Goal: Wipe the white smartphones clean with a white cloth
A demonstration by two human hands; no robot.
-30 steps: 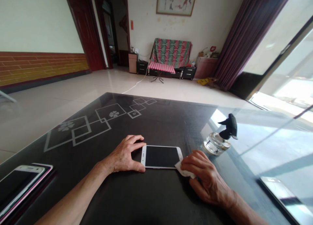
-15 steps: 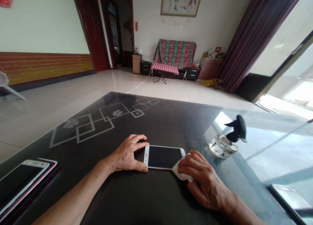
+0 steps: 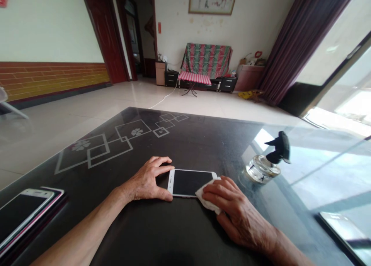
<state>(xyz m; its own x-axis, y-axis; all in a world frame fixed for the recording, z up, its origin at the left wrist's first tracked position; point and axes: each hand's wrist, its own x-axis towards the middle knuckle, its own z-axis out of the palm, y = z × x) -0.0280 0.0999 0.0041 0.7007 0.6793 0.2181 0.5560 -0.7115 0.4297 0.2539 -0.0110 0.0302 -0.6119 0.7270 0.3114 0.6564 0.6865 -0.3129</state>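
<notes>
A white smartphone (image 3: pixel 192 183) with a dark screen lies face up on the black table (image 3: pixel 139 235). My left hand (image 3: pixel 149 180) grips its left end, thumb at the near corner and fingers at the far corner. In my right hand (image 3: pixel 228 204) is a folded white tissue (image 3: pixel 206 202), pressed against the phone's near right corner. The fingers and tissue cover that corner. Beyond my right hand a clear spray bottle (image 3: pixel 262 168) with a black trigger head stands upright.
Stacked phones (image 3: pixel 29 210) lie at the table's left edge. Another phone (image 3: pixel 344 231) rests at the right edge. Past the table are a small stool with a striped pink top (image 3: pixel 194 78), a cloth-covered object (image 3: pixel 207 59) and a purple curtain (image 3: pixel 298 46).
My right hand and the tissue have slid slightly left along the phone's near right corner. My left hand keeps its grip. The whole view has shifted a little.
</notes>
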